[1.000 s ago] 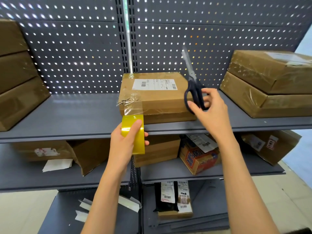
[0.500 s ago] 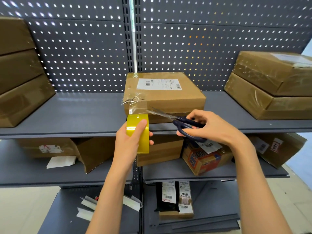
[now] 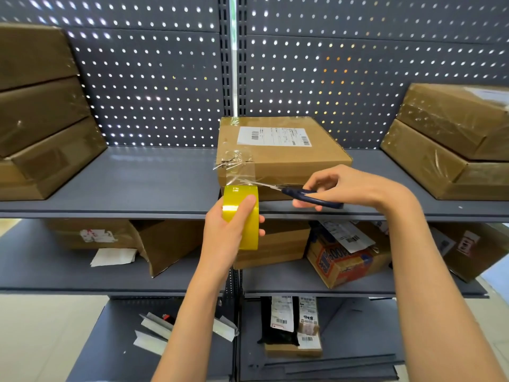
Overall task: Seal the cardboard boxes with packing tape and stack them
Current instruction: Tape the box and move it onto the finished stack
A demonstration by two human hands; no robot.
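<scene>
Change: a second ago the scissors (image 3: 297, 192) stood blades-up beside the box; now they lie flat, blades across the clear tape strip (image 3: 239, 173) just above the roll. The roll hand has barely shifted.
Meaning: taping of this box looks finished bar the cut; judged step is severing the strip, then pressing the loose end down and stacking.
Left hand (image 3: 224, 234): fingers and thumb wrapped round the yellow tape roll (image 3: 242, 213), held just in front of the shelf edge, keeping the strip taut.
Right hand (image 3: 349, 186): fingers curled through the dark blue handles; whether the blades have closed on the strip I cannot tell.
Task box (image 3: 281, 153): flat square cardboard carton on the grey metal shelf (image 3: 137, 183), centre, against the perforated back panel (image 3: 165, 78).
Materials: matt brown corrugated board, white printed shipping label (image 3: 274, 136) on top; glossy film crumpled at the near-left corner, with a small tear in the board there.
Roll: smooth, shiny, cylindrical.
Neighbours: stacked taped boxes left (image 3: 41, 111) and right (image 3: 451, 139), their wrap glinting.
</scene>
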